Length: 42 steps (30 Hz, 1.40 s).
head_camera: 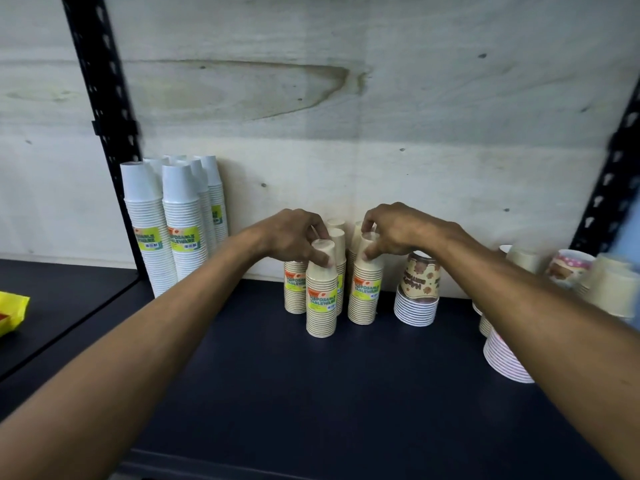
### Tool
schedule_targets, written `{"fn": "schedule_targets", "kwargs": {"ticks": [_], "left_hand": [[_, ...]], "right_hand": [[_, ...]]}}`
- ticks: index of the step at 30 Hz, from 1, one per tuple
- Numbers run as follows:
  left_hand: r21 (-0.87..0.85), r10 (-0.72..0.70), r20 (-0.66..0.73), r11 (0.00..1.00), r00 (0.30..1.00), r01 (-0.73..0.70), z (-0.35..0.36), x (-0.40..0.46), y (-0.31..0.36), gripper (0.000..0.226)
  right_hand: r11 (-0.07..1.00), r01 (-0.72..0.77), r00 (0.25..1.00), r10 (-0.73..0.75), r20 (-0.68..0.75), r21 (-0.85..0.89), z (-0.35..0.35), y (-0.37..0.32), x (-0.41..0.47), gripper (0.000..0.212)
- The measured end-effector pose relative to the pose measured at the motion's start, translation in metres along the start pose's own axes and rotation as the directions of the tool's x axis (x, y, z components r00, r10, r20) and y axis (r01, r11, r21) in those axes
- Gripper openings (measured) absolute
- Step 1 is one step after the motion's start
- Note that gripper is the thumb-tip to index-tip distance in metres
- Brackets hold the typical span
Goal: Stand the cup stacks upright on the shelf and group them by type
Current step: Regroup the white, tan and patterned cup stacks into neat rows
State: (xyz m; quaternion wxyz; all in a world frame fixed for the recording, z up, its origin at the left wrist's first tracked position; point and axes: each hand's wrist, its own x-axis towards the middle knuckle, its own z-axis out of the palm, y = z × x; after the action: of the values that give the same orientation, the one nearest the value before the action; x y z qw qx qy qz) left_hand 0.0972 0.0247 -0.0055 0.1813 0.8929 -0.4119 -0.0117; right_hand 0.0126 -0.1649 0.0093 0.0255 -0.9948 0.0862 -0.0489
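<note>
Several small beige cup stacks with yellow-green labels stand upright mid-shelf. My left hand grips the top of the front beige stack. My right hand pinches the top of the beige stack beside it. More beige stacks stand behind them, partly hidden by my hands. Tall white cup stacks stand upright at the left by the black post. A cartoon-printed cup stack stands to the right of the beige group.
The dark shelf board runs toward me. On the right, behind my forearm, are a pink-rimmed white stack, beige tubs and a printed cup. A yellow packet lies on the neighbouring shelf at left.
</note>
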Motion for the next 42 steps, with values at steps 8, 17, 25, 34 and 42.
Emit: {"fn": "schedule_targets", "kwargs": {"ticks": [8, 17, 25, 34, 42], "left_hand": [[-0.039, -0.004, -0.039, 0.999, 0.999, 0.002, 0.004, 0.001, 0.0, 0.051], [-0.034, -0.036, 0.011, 0.999, 0.999, 0.036, -0.013, -0.009, -0.008, 0.047], [-0.01, -0.105, 0.014, 0.994, 0.994, 0.105, -0.022, -0.015, -0.033, 0.045], [-0.032, -0.1, -0.013, 0.995, 0.995, 0.1, -0.019, -0.019, -0.042, 0.048], [-0.035, -0.078, -0.034, 0.996, 0.996, 0.077, -0.016, -0.019, -0.046, 0.049]], "right_hand": [[0.995, 0.036, 0.996, -0.029, -0.08, 0.089, 0.012, 0.003, 0.006, 0.055], [0.997, 0.06, 0.996, -0.057, -0.062, 0.053, 0.013, 0.004, 0.006, 0.054], [0.99, 0.059, 0.997, -0.066, 0.05, 0.129, -0.003, -0.004, -0.009, 0.044], [0.987, 0.074, 0.994, -0.085, 0.066, 0.146, -0.004, -0.013, -0.007, 0.042], [0.993, 0.007, 0.999, -0.002, -0.045, 0.121, 0.009, 0.003, 0.008, 0.051]]}}
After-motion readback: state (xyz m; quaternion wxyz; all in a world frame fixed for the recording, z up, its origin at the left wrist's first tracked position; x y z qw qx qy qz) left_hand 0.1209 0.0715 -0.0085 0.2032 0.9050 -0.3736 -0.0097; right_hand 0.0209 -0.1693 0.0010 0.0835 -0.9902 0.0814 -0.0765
